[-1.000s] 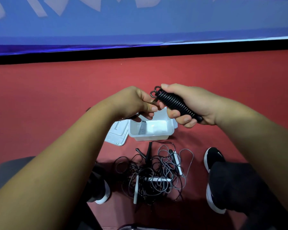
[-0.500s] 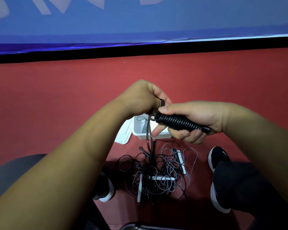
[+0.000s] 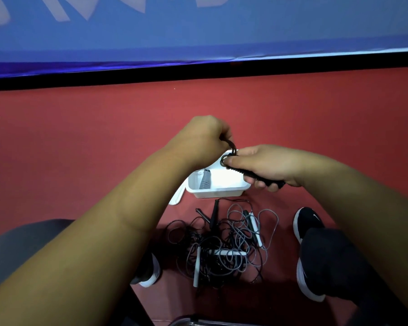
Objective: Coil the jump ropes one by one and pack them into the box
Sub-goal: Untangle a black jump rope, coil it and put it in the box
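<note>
My right hand (image 3: 266, 164) grips a black jump rope (image 3: 243, 171) wound tightly around its handles, held above the white box (image 3: 218, 191). My left hand (image 3: 205, 135) pinches the rope's loose end (image 3: 231, 147) where it loops up from the bundle's left tip. Inside the box, at its left side, lies a grey coiled rope (image 3: 205, 181). On the red floor in front of the box sprawls a tangled pile of jump ropes (image 3: 222, 245), black and grey, with white and black handles.
The box lid (image 3: 176, 197) lies flat at the box's left. My two black shoes (image 3: 309, 250) (image 3: 147, 271) flank the rope pile. A blue banner with a black lower strip (image 3: 198, 69) borders the far edge of the red floor.
Both hands have dropped lower with the coiled black rope, now just over the box. My left hand has shifted above the bundle's tip, pulling the rope end upward.
</note>
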Demonstrator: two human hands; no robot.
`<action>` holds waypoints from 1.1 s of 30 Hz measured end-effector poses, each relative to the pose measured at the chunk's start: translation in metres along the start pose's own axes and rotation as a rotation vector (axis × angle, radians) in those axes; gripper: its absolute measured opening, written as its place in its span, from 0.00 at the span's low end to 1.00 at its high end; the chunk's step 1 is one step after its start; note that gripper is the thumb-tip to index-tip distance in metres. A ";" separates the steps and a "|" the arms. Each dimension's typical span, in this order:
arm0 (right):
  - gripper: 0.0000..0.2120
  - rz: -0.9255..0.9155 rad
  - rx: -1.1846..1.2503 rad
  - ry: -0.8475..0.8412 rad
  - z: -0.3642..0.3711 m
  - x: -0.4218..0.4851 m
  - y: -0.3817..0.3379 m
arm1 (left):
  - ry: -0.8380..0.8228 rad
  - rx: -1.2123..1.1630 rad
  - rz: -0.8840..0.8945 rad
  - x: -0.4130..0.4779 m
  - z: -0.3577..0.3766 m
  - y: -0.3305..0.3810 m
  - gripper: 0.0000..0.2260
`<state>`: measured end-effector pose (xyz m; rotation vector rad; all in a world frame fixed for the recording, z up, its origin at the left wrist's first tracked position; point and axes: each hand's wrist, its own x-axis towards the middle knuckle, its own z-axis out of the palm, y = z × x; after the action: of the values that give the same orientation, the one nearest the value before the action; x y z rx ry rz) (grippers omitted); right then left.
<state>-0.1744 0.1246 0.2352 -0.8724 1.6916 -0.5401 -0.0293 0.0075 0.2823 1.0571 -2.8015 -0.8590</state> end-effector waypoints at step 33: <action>0.26 -0.067 0.446 0.319 -0.010 0.002 -0.011 | -0.032 -0.153 0.087 0.001 0.021 -0.011 0.02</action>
<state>-0.1813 0.1153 0.2445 -0.5372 1.7289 -1.1007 -0.0274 0.0103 0.2587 0.9016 -2.7312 -1.0685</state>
